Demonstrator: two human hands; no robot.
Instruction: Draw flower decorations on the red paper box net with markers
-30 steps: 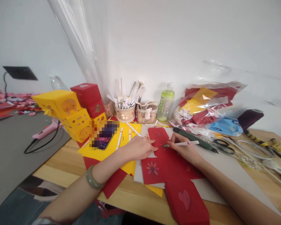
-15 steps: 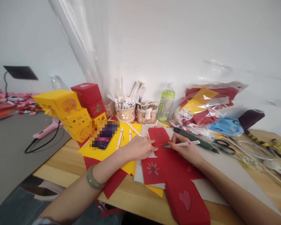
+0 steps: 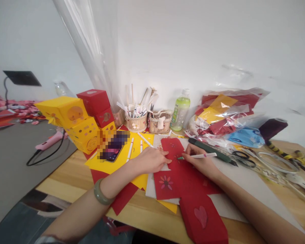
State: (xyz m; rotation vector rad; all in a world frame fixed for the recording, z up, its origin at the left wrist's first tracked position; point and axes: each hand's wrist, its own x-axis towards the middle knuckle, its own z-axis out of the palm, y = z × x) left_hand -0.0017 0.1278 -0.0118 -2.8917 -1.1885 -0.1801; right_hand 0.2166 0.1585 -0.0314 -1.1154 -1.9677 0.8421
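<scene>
My right hand [image 3: 197,157] grips a white felt-tip marker [image 3: 204,156] with a green tip, which meets a small flower drawing on the red paper box cutout [image 3: 190,179]. At the cutout's left edge rests my left hand [image 3: 152,160], its fingers stretched onto the red paper and holding nothing. A larger coloured flower [image 3: 165,183] and a pink heart [image 3: 200,217] show on other panels of the cutout. Under it lies a whitish board [image 3: 231,203]. Beside my left hand, several white markers [image 3: 130,149] lie on yellow paper [image 3: 99,165].
Stacked yellow boxes [image 3: 63,108] and red boxes [image 3: 94,101] stand left, near a phone [image 3: 114,150]. Behind are a marker basket [image 3: 136,122], a second basket [image 3: 160,122] and a green bottle [image 3: 180,112]. Right lie a dark green pen-shaped tool [image 3: 213,151], scissors [image 3: 244,159] and a bag of paper scraps [image 3: 223,108].
The marker tip has shifted very slightly within the small flower. My left hand and the red cutout look unmoved.
</scene>
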